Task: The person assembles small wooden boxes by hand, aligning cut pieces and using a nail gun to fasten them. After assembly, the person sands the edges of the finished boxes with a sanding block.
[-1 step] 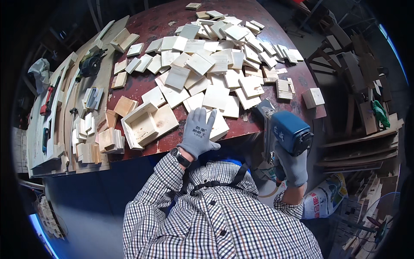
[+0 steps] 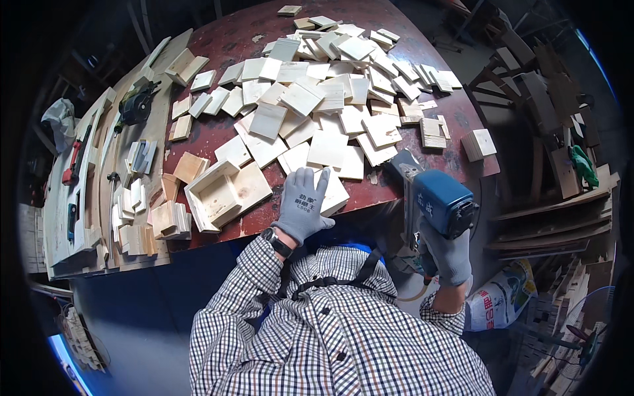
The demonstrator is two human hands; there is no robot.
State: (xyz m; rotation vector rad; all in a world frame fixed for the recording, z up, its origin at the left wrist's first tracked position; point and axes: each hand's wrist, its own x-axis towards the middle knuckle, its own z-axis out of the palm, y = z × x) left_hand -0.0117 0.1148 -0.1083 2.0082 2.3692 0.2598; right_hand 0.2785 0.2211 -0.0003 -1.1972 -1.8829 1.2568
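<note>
My left hand (image 2: 302, 208), in a grey glove, lies flat at the table's near edge with its fingers stretched out. Its index finger reaches over a pale wooden board (image 2: 335, 196), which the hand partly covers. Off the right side of the same edge, my gloved right hand (image 2: 449, 254) is wrapped round the handle of a blue nail gun (image 2: 446, 201). The tool's metal nose points toward the table corner. A joined wooden box frame (image 2: 210, 198) sits left of my left hand. Beyond it, many loose pale wood pieces (image 2: 307, 98) are heaped up.
The dark red table (image 2: 228, 33) carries the heap. On a plywood strip at left lie a dark power tool (image 2: 137, 104), a red-handled tool (image 2: 71, 173) and small blocks (image 2: 135, 239). A wood block (image 2: 479, 145) stands at the right corner. Scrap boards (image 2: 548, 224) and a printed sack (image 2: 505, 297) are at right.
The view has shifted very slightly. Both hands, the nail gun and the wood pieces keep their places.
</note>
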